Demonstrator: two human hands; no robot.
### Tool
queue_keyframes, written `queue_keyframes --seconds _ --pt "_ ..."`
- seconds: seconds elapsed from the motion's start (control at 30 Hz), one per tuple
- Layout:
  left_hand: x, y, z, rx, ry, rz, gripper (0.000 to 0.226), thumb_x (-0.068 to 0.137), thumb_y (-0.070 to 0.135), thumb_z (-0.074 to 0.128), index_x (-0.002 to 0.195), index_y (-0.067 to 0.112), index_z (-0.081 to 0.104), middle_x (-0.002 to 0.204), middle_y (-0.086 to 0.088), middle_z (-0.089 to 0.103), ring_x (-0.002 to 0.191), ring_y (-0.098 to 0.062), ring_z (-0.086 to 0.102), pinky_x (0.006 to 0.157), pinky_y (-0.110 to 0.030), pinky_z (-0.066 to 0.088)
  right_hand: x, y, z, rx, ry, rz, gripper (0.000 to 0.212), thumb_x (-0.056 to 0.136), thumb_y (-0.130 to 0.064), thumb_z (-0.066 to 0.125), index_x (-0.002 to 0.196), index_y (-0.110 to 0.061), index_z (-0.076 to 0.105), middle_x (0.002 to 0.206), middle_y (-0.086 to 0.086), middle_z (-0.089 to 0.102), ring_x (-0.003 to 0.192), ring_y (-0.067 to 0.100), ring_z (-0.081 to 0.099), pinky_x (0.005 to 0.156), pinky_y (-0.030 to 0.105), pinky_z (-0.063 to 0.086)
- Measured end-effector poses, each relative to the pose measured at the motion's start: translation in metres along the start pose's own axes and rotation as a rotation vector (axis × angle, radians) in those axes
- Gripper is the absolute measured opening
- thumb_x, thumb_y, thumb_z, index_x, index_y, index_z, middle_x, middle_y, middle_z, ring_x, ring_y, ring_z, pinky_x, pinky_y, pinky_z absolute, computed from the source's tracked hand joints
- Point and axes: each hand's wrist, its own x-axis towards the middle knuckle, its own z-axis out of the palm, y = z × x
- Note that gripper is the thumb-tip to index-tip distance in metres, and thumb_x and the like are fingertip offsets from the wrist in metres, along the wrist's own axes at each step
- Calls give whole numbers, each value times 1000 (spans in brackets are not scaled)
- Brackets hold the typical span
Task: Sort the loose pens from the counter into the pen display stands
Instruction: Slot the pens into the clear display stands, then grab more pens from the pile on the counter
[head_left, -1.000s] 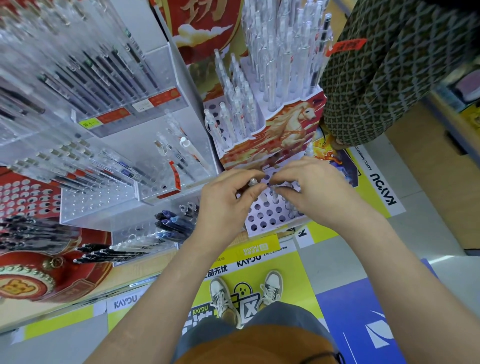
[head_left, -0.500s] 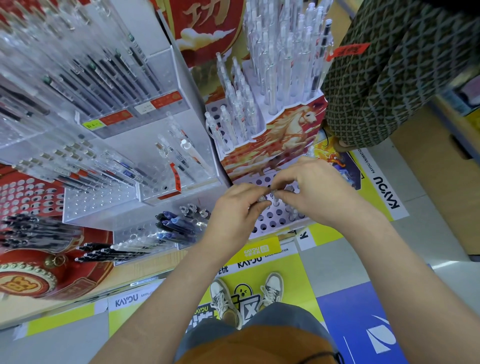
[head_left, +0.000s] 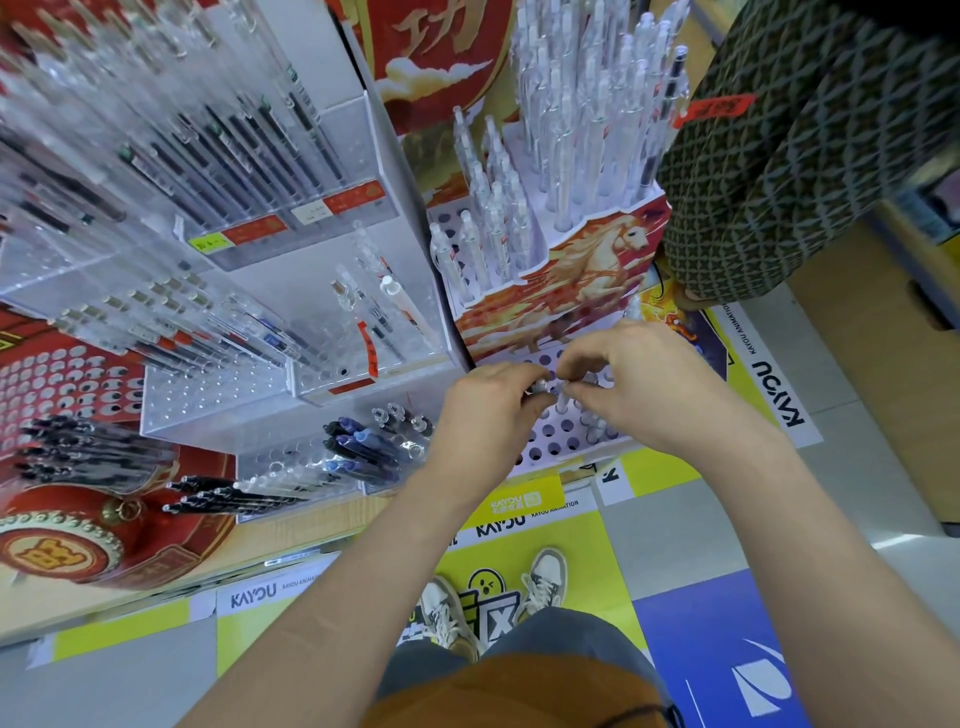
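Left hand (head_left: 483, 415) pinches a clear pen (head_left: 538, 386). Right hand (head_left: 654, 384) pinches a second pen (head_left: 562, 405) standing in the front holed tier of the display stand (head_left: 550, 442). Upright pens (head_left: 587, 135) fill the rear tiers. Same pinches as a second ago, hands slightly further right.

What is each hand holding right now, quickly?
Left hand: closed, pinching a clear pen.
Right hand: closed, pinching a second clear pen over the pen stand.

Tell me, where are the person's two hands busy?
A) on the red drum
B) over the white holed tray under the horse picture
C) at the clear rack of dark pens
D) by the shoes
B: the left hand and right hand meet over the white holed tray, pinching clear pens, just below the horse picture.
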Motion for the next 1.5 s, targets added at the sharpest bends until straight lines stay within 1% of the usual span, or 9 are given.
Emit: queue_keyframes --seconds 0.17,0.3,0.57,0.87,0.97,1.07,1.2,1.33,1.5 --pt "-7 1 -7 -28 -94 -77 38 85 20 70 121 14 64 98 -8 69 87 -25 61 75 -35 48 -2 -14 0 155 128 8 14 90 -17 64 98 -24 72 83 -16 65 80 2 57 75 20 47" --pt "-32 -1 -32 -114 88 -74 24 90 21 63 113 15 69 102 0 72 84 -15 63 76 -27 48 0 -36 -1 313 195 9 15 92 -11 61 96 -21 72 85 -15 68 81 2 60 72 11 44" --pt "-103 -40 -126 -344 398 -265 18 88 19 62 101 21 74 85 23 67 70 5 61 67 -8 45 11 -124 17 588 93 -94 31 91 -5 63 84 -34 67 78 -11 71 73 2 64 71 32 52" --pt "-231 -125 -212 -413 651 -456 28 90 4 58 91 29 71 82 17 69 70 3 59 63 -12 42 3 -261 109 618 -40 -193 36 89 -1 65 78 -36 67 78 -3 73 74 11 63 73 35 51" --pt "-281 -163 -234 -506 702 -574 30 93 3 55 90 28 72 72 13 67 60 -8 56 54 -27 43 -3 -310 152 689 -122 -185 38 88 4 64 79 -33 68 73 -8 73 70 5 63 73 30 51" --pt "-326 -199 -250 -525 744 -672 33 92 3 55 86 32 70 70 11 67 62 -14 55 58 -34 45 -1 -351 201 789 -246 -91 31 91 3 61 84 -26 70 75 -9 74 71 4 67 72 28 50" --pt "-381 -256 -264 -416 705 -834 30 91 7 58 88 35 69 73 6 68 63 -9 56 62 -32 47 1 -403 265 1043 -445 200 18 95 -3 58 104 -14 68 97 6 76 92 23 70 94 49 53" --pt "-412 -306 -272 -295 573 -950 22 91 10 58 105 23 70 93 16 67 82 1 58 72 -24 47 4 -448 322 1292 -591 502 16 95 -4 57 110 -4 58 128 24 60 106 29 62 86 40 54" --pt "-409 -366 -275 -155 341 -1048 30 94 19 56 123 21 62 120 3 63 102 -16 60 67 -21 41 33 -492 386 1222 -566 622 11 97 -10 56 108 -10 56 129 10 51 128 26 48 106 46 42"
